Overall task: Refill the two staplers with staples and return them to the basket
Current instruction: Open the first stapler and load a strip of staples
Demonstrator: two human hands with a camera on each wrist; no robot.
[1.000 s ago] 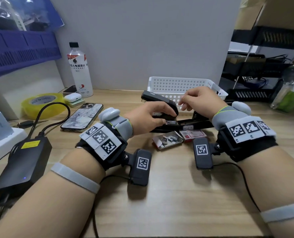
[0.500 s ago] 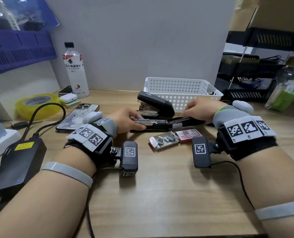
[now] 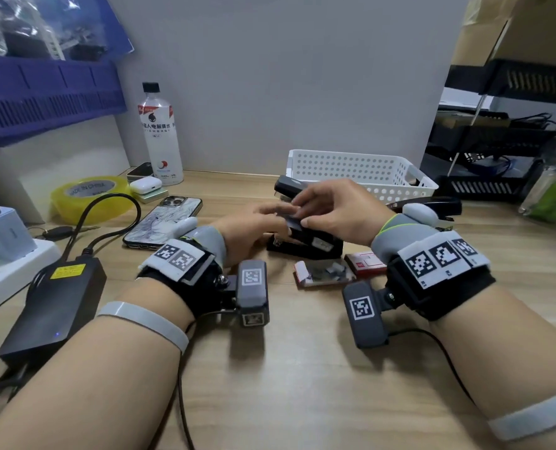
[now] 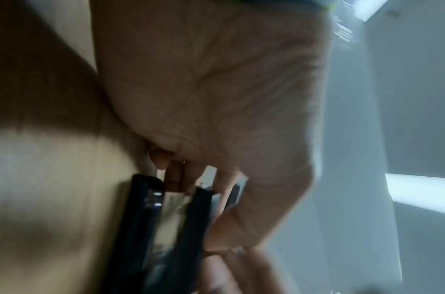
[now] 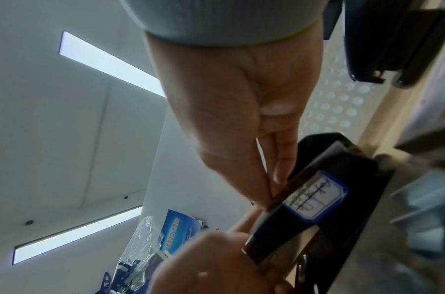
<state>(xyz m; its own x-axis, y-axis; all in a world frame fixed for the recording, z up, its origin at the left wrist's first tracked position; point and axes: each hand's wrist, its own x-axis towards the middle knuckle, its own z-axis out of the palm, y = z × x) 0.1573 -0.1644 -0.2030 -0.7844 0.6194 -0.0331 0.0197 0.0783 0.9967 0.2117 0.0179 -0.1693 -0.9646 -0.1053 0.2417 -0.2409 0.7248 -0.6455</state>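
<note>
A black stapler (image 3: 305, 245) stands on the wooden desk in front of the white perforated basket (image 3: 361, 170), with its top cover raised. My right hand (image 3: 299, 214) pinches the stapler's raised middle part, which carries a blue-edged label (image 5: 314, 197), between thumb and fingers. My left hand (image 3: 270, 219), blurred, reaches in from the left; in the left wrist view its fingers curl around the stapler (image 4: 146, 218). A second black stapler (image 3: 442, 204) lies on the desk behind my right wrist. An open staple box (image 3: 325, 272) and a red box (image 3: 367, 263) lie just in front.
On the left are a phone (image 3: 163, 222), a yellow tape roll (image 3: 88, 196), an earbud case (image 3: 146, 185), a bottle (image 3: 159, 138), a black power brick (image 3: 59, 303) with cables and a white power strip (image 3: 7, 267). Black trays (image 3: 484, 186) stand at the right.
My right hand has lifted from the rear of the stapler's base to pinch its raised part. My left hand has moved up from the pulled-out metal tray to the same spot.
</note>
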